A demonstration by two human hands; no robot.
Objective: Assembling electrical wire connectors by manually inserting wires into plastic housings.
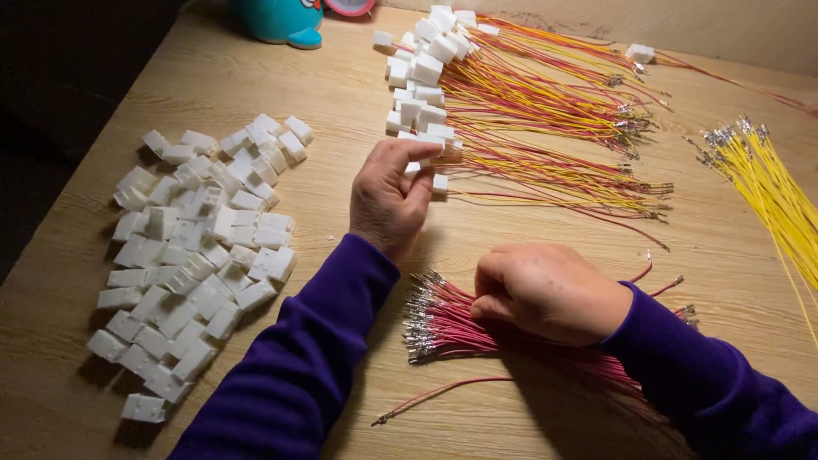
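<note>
The left hand (388, 200) pinches a small white connector housing (436, 158) at the edge of the wired pile (528, 111); light, rigid plastic, best gripped by its flat sides. The right hand (545, 290) rests curled on thin, floppy red wires (443, 328) lying on the worktop (341, 102)

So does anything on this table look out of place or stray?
One red wire lies alone on the wooden table, apart from the red wire bundle under the right hand. Otherwise nothing looks spilled or damaged.
</note>
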